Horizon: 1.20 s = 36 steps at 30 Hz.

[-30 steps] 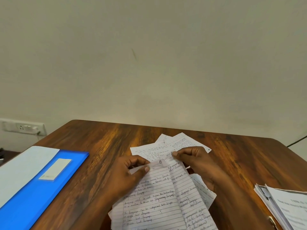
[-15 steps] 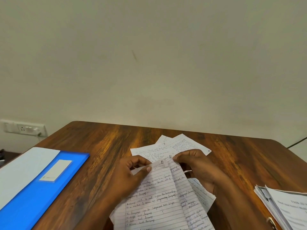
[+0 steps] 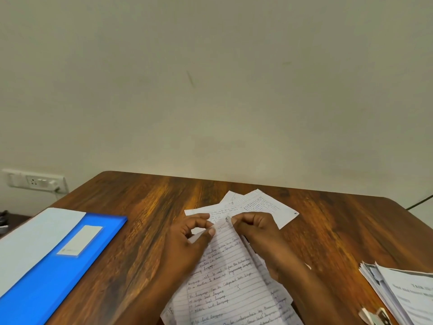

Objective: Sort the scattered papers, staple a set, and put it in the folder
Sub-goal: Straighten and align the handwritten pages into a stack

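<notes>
both hands pinch the top edge of the lined sheets (image 3: 225,273), left hand (image 3: 187,245) and right hand (image 3: 255,233) side by side, while the blue folder (image 3: 58,266), apparently shut, lies at nine o'clock, nearer the left, long axis toward one o'clock.

Bare table (image 3: 145,207) between folder (image 3: 58,266) and papers (image 3: 257,205) (far side too).

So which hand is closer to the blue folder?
The left hand. It pinches the lined sheet on the side facing the blue folder, with bare table between. The right hand grips the sheet's far side, farther away.
</notes>
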Available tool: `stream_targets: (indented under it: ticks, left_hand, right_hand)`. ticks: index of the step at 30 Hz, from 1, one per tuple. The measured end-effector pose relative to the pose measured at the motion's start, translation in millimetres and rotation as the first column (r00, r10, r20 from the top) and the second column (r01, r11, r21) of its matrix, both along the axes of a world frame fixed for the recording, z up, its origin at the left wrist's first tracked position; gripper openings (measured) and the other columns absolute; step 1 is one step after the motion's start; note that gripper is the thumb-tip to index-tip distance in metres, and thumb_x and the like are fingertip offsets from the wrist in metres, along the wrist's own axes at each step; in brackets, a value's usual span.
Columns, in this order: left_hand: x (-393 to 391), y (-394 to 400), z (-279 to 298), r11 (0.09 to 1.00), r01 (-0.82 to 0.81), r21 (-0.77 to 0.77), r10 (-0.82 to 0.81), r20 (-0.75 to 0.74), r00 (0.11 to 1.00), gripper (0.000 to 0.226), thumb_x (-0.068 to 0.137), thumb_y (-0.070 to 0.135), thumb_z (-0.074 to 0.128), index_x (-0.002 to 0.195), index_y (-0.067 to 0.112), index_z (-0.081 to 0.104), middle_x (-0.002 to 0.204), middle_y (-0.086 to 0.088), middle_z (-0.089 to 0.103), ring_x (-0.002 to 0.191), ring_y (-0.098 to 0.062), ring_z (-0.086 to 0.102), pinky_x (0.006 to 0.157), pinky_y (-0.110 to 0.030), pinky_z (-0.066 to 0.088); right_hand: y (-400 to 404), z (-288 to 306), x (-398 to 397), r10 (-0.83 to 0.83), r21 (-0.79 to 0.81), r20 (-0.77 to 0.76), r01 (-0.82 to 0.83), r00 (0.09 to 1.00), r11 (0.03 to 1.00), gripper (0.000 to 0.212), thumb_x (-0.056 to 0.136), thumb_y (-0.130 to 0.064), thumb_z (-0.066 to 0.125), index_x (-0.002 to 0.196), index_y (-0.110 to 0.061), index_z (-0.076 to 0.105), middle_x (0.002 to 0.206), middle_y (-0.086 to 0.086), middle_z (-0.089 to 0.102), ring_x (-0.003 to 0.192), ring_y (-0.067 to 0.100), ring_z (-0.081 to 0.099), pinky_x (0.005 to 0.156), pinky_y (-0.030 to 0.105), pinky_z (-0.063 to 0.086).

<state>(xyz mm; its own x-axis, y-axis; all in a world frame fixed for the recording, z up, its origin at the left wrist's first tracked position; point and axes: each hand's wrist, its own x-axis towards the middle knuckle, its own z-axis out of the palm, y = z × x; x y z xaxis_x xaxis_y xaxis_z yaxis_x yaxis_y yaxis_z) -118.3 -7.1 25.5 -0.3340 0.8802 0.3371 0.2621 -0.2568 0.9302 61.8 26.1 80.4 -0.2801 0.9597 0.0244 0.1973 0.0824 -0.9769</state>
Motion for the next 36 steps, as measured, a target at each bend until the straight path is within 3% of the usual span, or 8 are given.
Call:
stream_targets:
  ticks: [8,15,19,23,27,31,33,36]
  left_hand:
    - [2.0,-3.9,2.2,1.000,-0.031,0.000,0.031,-0.030,0.999,0.008,0.089,0.022,0.079,0.087,0.030,0.079,0.093,0.013,0.078,0.094,-0.007,0.073,0.091,-0.042,0.060]
    - [4.0,-5.4,3.0,0.994,-0.104,0.019,0.105,-0.051,0.993,0.010,0.089,0.020,0.079,0.090,0.029,0.077,0.091,0.019,0.076,0.090,0.000,0.072,0.077,-0.021,0.059]
    - [6.0,-7.2,5.7,0.987,-0.159,0.027,0.160,-0.022,0.987,0.011,0.089,0.016,0.079,0.093,0.026,0.075,0.089,0.012,0.075,0.090,0.007,0.068,0.068,-0.007,0.052]
    - [9.7,-9.1,8.4,0.987,-0.159,0.005,0.159,-0.001,0.987,0.023,0.089,0.014,0.079,0.106,0.025,0.068,0.088,0.007,0.074,0.085,0.009,0.069,0.061,-0.005,0.050]
    - [1.5,-4.8,4.3,0.982,-0.189,0.008,0.190,-0.037,0.981,0.045,0.086,0.019,0.083,0.122,0.034,0.061,0.100,0.010,0.072,0.095,-0.001,0.069,0.072,-0.016,0.057]
    - [-13.9,-0.9,0.9,0.975,-0.214,-0.062,0.219,0.099,0.971,0.070,0.080,0.025,0.087,0.140,0.027,0.052,0.123,0.010,0.065,0.111,-0.007,0.064,0.090,-0.029,0.056]
    - [-16.1,-2.4,1.1,0.987,-0.036,-0.154,0.082,0.309,0.948,0.073,0.076,0.025,0.087,0.140,0.023,0.052,0.127,0.001,0.068,0.108,-0.019,0.071,0.087,-0.042,0.062]
    - [-10.0,-5.1,1.1,0.923,0.335,-0.189,-0.137,0.653,0.745,0.065,0.078,0.014,0.084,0.135,0.011,0.054,0.121,-0.018,0.074,0.107,-0.041,0.074,0.094,-0.062,0.057]
  right_hand:
    - [-1.1,-2.3,-5.5,-0.040,0.039,0.008,0.039,0.999,0.998,0.022,0.102,-0.030,0.064,0.093,-0.021,0.081,0.093,-0.009,0.079,0.097,0.010,0.073,0.075,0.019,0.051]
    - [-0.8,-2.7,-5.8,-0.028,0.081,0.125,0.018,0.992,0.997,0.028,0.101,-0.047,0.060,0.099,-0.025,0.077,0.098,-0.013,0.077,0.097,0.009,0.071,0.078,0.021,0.053]
    - [-0.5,-7.7,-6.4,-0.010,0.176,0.391,-0.064,0.920,0.982,0.034,0.095,-0.043,0.071,0.127,-0.030,0.068,0.125,-0.018,0.070,0.110,0.006,0.069,0.089,0.021,0.057]
    - [-0.5,-15.3,-12.4,-0.052,0.202,0.477,-0.052,0.877,0.978,0.042,0.098,-0.040,0.069,0.138,-0.030,0.062,0.144,-0.012,0.062,0.127,0.013,0.063,0.101,0.028,0.053]
    - [2.7,-8.3,-5.7,-0.048,0.158,0.407,-0.019,0.912,0.987,0.033,0.100,-0.032,0.067,0.133,-0.026,0.066,0.138,-0.010,0.066,0.125,0.013,0.065,0.102,0.030,0.053]
    - [10.2,0.4,12.6,-0.093,0.026,0.065,0.091,0.994,0.996,0.019,0.100,-0.015,0.067,0.114,-0.025,0.074,0.112,-0.006,0.080,0.101,0.013,0.076,0.095,0.040,0.061]
    - [11.4,2.3,18.3,-0.095,-0.043,-0.102,0.091,0.990,0.995,0.021,0.100,-0.006,0.065,0.112,-0.019,0.075,0.106,0.000,0.081,0.095,0.017,0.079,0.084,0.035,0.064]
    - [14.3,-2.2,19.6,-0.112,-0.066,-0.162,0.103,0.980,0.993,0.022,0.099,-0.001,0.064,0.113,-0.014,0.075,0.105,0.002,0.081,0.095,0.019,0.079,0.080,0.032,0.064]
